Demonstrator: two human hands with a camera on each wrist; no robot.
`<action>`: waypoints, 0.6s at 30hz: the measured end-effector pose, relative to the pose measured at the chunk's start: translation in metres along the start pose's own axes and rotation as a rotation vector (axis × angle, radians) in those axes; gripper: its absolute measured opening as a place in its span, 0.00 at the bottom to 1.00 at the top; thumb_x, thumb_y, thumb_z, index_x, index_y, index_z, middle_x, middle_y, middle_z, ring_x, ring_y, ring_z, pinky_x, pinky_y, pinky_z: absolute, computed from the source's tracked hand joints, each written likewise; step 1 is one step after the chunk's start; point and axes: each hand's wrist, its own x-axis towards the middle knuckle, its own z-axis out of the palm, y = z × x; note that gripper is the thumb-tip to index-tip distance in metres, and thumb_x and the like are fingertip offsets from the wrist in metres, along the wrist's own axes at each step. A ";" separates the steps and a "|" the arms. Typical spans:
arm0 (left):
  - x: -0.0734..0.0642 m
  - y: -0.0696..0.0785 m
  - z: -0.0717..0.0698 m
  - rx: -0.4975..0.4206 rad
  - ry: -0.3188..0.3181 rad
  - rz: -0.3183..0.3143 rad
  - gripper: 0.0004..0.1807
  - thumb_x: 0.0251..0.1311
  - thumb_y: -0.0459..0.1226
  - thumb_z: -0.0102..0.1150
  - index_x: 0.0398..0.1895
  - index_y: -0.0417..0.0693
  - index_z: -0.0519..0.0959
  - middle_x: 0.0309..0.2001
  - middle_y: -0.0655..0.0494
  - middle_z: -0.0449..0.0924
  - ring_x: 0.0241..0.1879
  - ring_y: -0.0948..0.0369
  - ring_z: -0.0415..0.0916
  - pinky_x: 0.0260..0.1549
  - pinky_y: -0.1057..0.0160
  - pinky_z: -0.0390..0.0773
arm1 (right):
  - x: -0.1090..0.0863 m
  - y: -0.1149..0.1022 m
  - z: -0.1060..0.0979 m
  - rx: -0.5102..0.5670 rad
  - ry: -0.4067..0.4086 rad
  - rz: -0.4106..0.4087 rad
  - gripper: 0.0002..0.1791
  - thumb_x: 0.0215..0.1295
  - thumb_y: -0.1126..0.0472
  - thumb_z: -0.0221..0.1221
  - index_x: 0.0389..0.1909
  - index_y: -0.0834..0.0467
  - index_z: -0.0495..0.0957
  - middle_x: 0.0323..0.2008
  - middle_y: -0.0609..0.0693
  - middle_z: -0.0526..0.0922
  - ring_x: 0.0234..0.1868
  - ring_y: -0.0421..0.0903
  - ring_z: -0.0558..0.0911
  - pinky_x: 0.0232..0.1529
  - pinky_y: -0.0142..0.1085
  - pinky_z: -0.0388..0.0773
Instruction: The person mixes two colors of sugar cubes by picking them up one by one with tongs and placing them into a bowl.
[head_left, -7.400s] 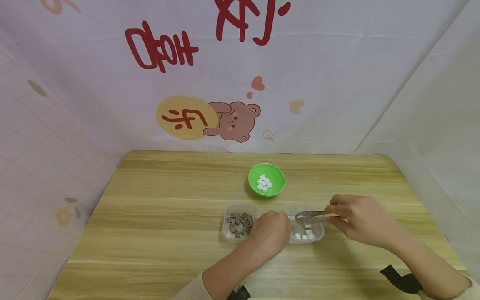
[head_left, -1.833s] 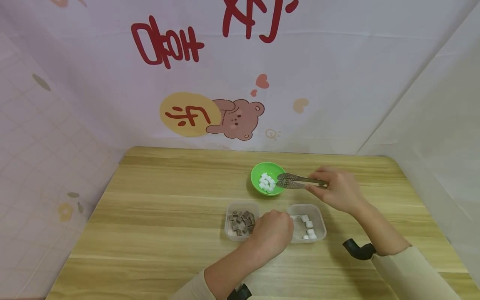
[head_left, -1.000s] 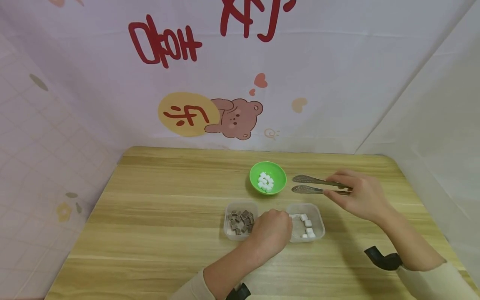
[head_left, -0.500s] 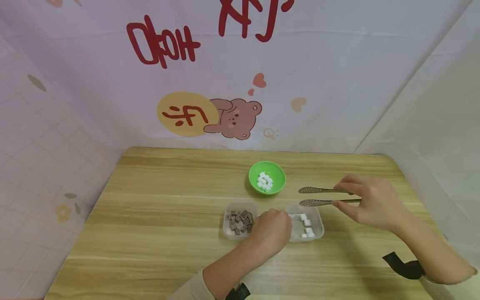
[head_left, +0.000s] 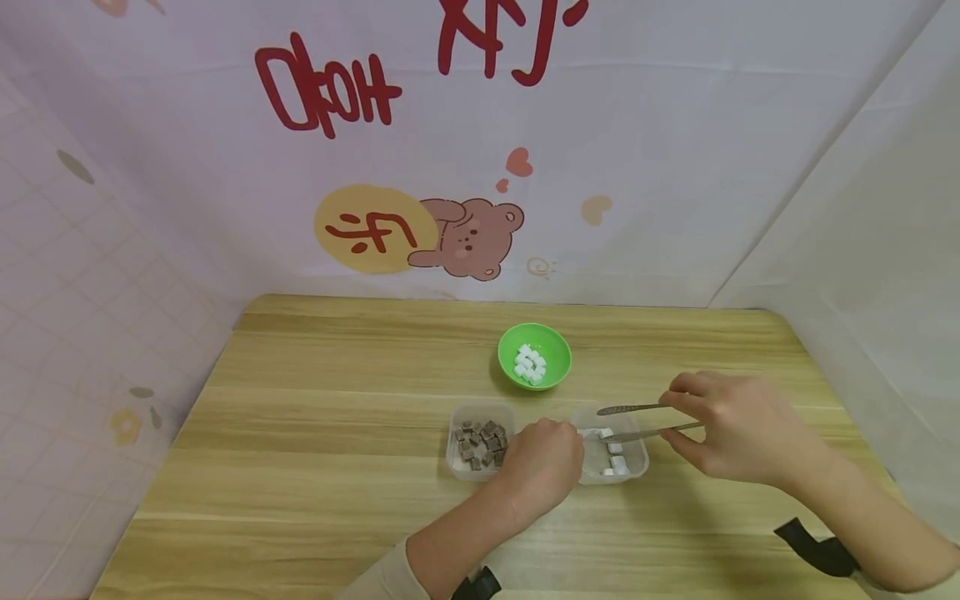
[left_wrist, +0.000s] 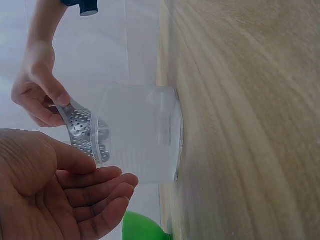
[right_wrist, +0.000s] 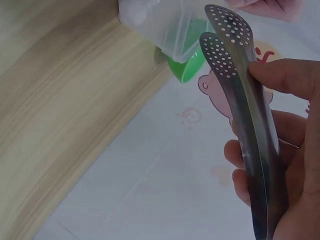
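Left hand: the left hand [head_left: 543,458] pinches the left edge of the white-cube box [head_left: 596,457] between thumb and forefinger, its other fingers loosely bent, as the left wrist view shows. The hold appears meant to steady a light, thin-walled vessel.

Right hand: the right hand [head_left: 738,429] pinches the tongs [head_left: 645,434] partway along, thumb against one arm and fingers against the other. Such a hold presumably gives control of how far the arms spread.

Tongs: arms parted; the nearer tip lies over the white cubes [head_left: 618,463] in the head view, the other by the box's far rim. Contact with a cube cannot be told.

White-cube box: stands upright on the table, in front of the right hand, which seems to suit a short reach from the right. Its visible cubes lie mostly toward the right side.

Brown-cube box: the brown-cube box [head_left: 455,457], holding brown cubes [head_left: 491,442], stands left of the left hand, touched by neither tongs nor right hand; its right side is partly hidden.

Green bowl: the green bowl [head_left: 560,360] stands upright behind the two boxes, holding a cluster of small white pieces [head_left: 530,364]. Its place seems within easy reach of the tongs.

Table: the table [head_left: 337,417] bears both boxes and the bowl.
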 end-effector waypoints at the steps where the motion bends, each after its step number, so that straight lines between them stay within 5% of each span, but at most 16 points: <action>1: 0.000 0.000 0.000 -0.005 0.000 0.000 0.23 0.65 0.30 0.61 0.11 0.51 0.69 0.15 0.60 0.67 0.14 0.67 0.61 0.05 0.67 0.62 | 0.000 0.000 0.001 -0.002 -0.011 -0.006 0.17 0.62 0.45 0.56 0.33 0.53 0.86 0.32 0.42 0.83 0.21 0.33 0.73 0.15 0.27 0.64; 7: 0.000 0.000 0.000 -0.019 -0.001 -0.010 0.23 0.66 0.31 0.61 0.12 0.51 0.70 0.15 0.60 0.68 0.14 0.67 0.62 0.05 0.66 0.62 | -0.001 -0.002 0.009 -0.028 -0.097 -0.029 0.13 0.43 0.52 0.68 0.30 0.54 0.85 0.31 0.42 0.80 0.22 0.34 0.72 0.16 0.28 0.65; 12: 0.001 0.001 -0.001 0.000 0.007 -0.006 0.22 0.66 0.31 0.61 0.12 0.51 0.71 0.16 0.60 0.69 0.15 0.66 0.64 0.06 0.65 0.65 | 0.006 -0.008 0.014 -0.069 -0.153 -0.072 0.12 0.41 0.56 0.70 0.26 0.56 0.81 0.27 0.43 0.75 0.22 0.37 0.70 0.18 0.31 0.67; 18: 0.000 0.001 -0.001 -0.010 0.009 -0.001 0.22 0.68 0.32 0.61 0.13 0.51 0.73 0.16 0.60 0.69 0.14 0.67 0.64 0.06 0.66 0.64 | 0.016 -0.017 0.018 -0.108 -0.211 -0.123 0.16 0.38 0.60 0.72 0.18 0.54 0.71 0.22 0.42 0.62 0.20 0.39 0.58 0.18 0.30 0.57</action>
